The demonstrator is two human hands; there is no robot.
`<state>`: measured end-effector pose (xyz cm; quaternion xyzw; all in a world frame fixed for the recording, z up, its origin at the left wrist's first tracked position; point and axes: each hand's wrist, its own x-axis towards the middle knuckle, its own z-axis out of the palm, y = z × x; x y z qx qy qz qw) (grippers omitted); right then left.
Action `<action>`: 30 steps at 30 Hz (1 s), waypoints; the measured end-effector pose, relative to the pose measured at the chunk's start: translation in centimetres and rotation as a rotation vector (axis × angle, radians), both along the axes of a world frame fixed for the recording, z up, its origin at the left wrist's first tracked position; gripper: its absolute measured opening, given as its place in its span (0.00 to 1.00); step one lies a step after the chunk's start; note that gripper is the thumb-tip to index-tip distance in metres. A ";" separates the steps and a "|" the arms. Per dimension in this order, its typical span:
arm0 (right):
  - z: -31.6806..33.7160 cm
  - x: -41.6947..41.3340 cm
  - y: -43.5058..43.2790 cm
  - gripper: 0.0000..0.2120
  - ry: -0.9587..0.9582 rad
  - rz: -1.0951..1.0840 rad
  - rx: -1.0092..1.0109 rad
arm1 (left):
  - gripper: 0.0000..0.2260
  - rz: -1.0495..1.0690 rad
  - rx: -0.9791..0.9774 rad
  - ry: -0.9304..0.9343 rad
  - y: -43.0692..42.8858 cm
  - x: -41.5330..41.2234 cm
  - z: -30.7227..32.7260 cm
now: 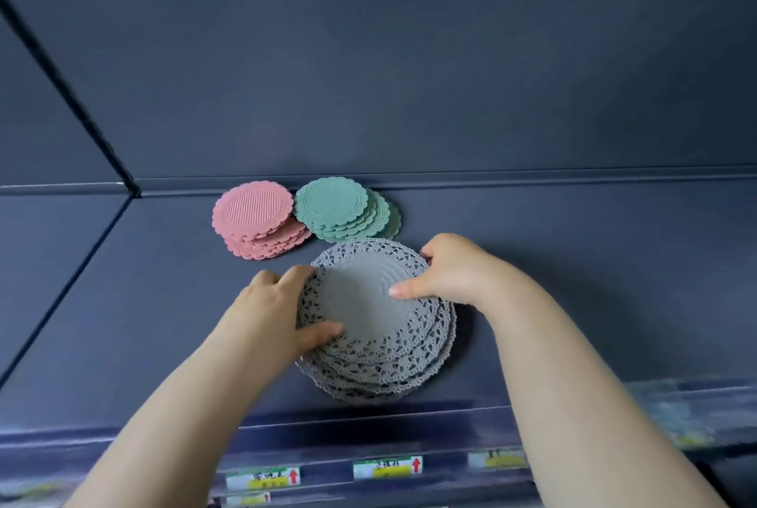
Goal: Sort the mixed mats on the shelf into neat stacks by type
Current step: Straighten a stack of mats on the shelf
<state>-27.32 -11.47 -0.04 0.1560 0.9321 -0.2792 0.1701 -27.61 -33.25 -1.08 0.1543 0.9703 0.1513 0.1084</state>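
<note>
Three stacks of round mats lie flat on the shelf point(573, 261). The grey stack point(368, 311), lacy at the rim, sits between my two grips. Being round, it has no long axis, but the pile is skewed, with its lower mats stepping out toward me and toward the right grip.

My left grip point(278, 306) pinches the upper mats at their left rim, fingers curled over the far side of the edge and thumb laid on top at the near side. My right grip point(446, 270) pinches the far right rim, fingers hooked over the edge, thumb pressed on the top mat and pointing at the left grip.

Beyond the left grip lies the pink stack point(254, 212), fanned toward me. Beyond and between both grips lies the green stack point(332, 200), fanned rightward. Its back is against the shelf's rear lip and its near edge is just beside the grey rim; I cannot tell whether they touch. Under my forearms, price labels point(387, 466) with red arrows line the front rail.
</note>
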 end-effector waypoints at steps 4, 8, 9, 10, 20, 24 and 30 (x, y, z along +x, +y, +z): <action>-0.3 -1.1 0.7 0.36 -0.071 0.059 -0.084 | 0.41 0.002 -0.093 -0.036 0.7 -0.4 0.7; -1.4 -0.7 1.0 0.42 0.024 0.082 -0.186 | 0.45 0.063 -0.143 -0.054 1.2 -0.7 0.9; -1.5 -0.3 1.1 0.42 0.076 0.084 -0.214 | 0.45 0.085 -0.152 -0.057 1.3 -0.7 0.9; -1.4 0.2 1.1 0.41 0.122 0.084 -0.240 | 0.45 0.110 -0.151 -0.056 1.4 -0.7 0.9; -1.0 3.8 1.9 0.14 0.384 0.100 -0.420 | 0.28 0.313 0.249 -0.017 2.5 0.9 0.3; -0.7 3.6 2.3 0.18 0.340 0.069 -0.449 | 0.30 0.322 0.241 -0.022 3.0 1.1 0.4; -1.4 2.4 2.4 0.30 0.207 0.047 -0.590 | 0.36 0.324 0.234 -0.065 3.4 1.0 0.8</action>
